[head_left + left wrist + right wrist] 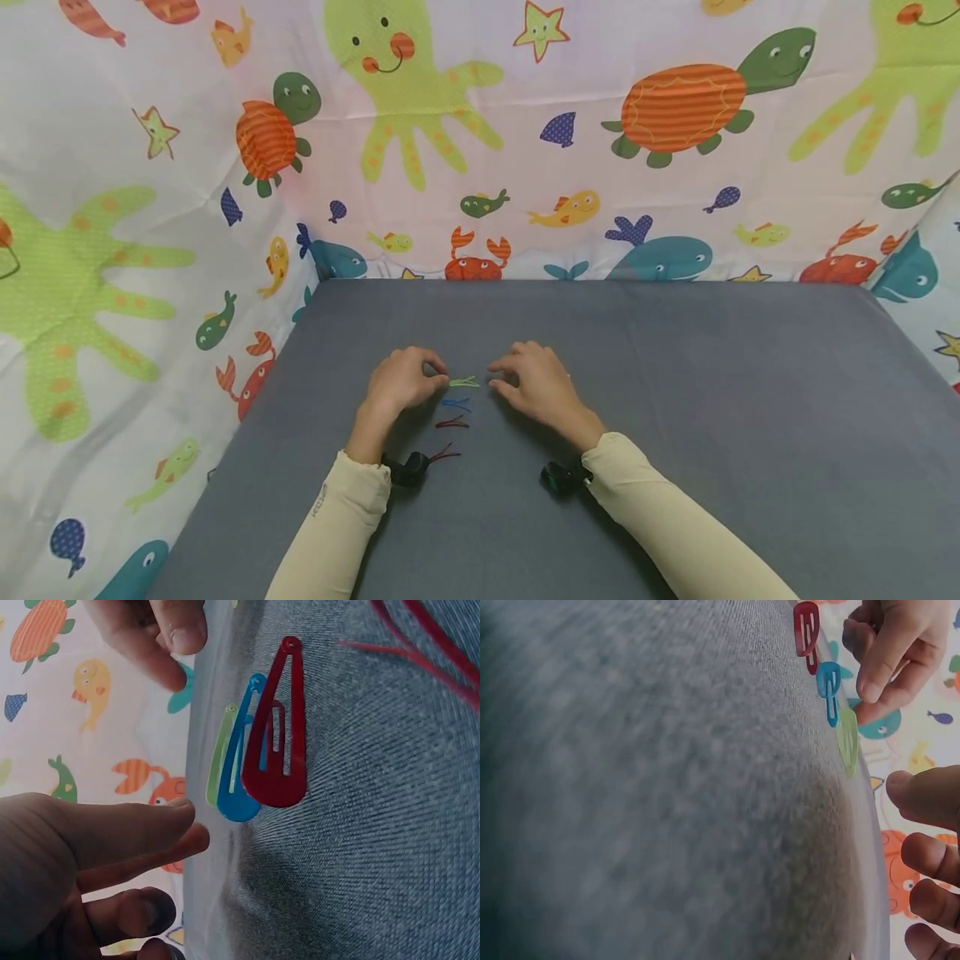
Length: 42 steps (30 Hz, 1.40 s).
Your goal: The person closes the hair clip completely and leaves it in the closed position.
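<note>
A green snap hair clip [467,382], a blue one [456,404] and a red one [452,422] lie in a column on the grey cloth. Another red clip [446,453] lies closer to the body, partly hidden behind the left wrist camera. My left hand [405,379] is at the left end of the green clip, thumb and forefinger extended close to it with nothing visible between them. On the clip's other side, a short gap away, hovers my right hand [536,383], fingers apart and holding nothing.
The grey cloth [712,417] covers the table. A curtain [450,208] printed with sea animals rises along the back and sides. Black wrist cameras [408,471] sit under both forearms, the left one close beside the nearest red clip.
</note>
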Motion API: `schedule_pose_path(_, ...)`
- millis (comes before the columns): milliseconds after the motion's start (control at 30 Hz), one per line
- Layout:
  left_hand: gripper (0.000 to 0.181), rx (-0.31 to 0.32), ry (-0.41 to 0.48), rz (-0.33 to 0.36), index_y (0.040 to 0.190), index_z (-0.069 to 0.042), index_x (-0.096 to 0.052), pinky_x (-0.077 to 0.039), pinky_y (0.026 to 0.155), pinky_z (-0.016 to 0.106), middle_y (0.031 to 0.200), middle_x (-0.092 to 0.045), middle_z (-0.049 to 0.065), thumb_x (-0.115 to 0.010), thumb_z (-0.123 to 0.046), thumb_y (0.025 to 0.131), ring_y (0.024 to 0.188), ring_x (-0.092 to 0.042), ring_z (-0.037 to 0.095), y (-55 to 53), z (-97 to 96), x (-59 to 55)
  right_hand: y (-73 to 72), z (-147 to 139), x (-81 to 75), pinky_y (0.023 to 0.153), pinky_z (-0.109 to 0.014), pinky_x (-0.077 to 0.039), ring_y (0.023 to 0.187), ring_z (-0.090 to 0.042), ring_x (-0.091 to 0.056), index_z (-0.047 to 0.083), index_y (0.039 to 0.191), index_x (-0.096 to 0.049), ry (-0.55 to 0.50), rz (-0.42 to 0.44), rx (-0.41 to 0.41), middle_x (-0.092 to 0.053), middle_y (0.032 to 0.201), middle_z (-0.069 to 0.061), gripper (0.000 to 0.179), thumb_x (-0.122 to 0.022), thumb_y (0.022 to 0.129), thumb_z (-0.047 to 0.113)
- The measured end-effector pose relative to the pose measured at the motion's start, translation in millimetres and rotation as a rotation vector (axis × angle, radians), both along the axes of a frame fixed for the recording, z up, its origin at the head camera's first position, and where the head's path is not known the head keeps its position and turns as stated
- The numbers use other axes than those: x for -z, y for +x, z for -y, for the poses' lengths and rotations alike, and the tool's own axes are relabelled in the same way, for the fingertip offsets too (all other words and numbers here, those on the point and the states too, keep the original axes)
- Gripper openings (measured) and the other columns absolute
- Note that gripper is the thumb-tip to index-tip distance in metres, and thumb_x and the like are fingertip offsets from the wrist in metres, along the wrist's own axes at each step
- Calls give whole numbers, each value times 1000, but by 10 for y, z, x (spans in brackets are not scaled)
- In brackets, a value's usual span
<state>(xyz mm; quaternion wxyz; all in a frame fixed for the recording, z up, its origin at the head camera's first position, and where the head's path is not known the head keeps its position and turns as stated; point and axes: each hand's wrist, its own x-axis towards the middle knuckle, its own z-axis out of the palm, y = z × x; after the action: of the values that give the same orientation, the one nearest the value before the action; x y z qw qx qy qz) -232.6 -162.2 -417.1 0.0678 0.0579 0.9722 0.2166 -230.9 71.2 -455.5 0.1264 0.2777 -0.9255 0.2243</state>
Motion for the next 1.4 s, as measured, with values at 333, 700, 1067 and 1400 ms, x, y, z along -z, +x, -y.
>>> schedule_pose_path(333, 9, 0, 6, 0, 97, -23, -82, -49, 62, 35, 109, -77, 4, -79, -26, 89, 83, -67, 21, -32, 1, 67, -136, 114, 21, 75, -41, -43, 83, -21, -57, 20, 110, -81, 0, 50, -47, -67, 92, -3, 23, -80, 89, 27)
schedule_pose_path(700, 10, 20, -1, 1, 96, -22, -82, -52, 70, 40, 106, -76, 4, -80, -25, 87, 87, -67, 23, -35, -68, 110, -167, 179, 80, 82, -47, -46, 92, -25, -61, 22, 110, -81, 49, 96, -43, -72, 102, -2, 24, -81, 88, 31)
schedule_pose_path(1067, 3, 7, -14, -38, 89, -23, -81, -45, 59, 33, 92, -75, 2, -79, -26, 88, 70, -60, 18, -84, -91, 166, -234, 276, 55, 75, -43, -45, 86, -24, -60, 23, 112, -80, 95, 90, -82, -72, 97, 0, 24, -79, 90, 29)
schedule_pose_path(1400, 4, 13, 15, -94, 86, -21, -81, -38, 52, 29, 73, -69, 0, -79, -24, 89, 60, -54, 16, -25, -126, 134, -224, 250, 26, 79, -45, -48, 90, -24, -63, 20, 108, -81, 56, 116, -99, -74, 100, -1, 19, -79, 89, 24)
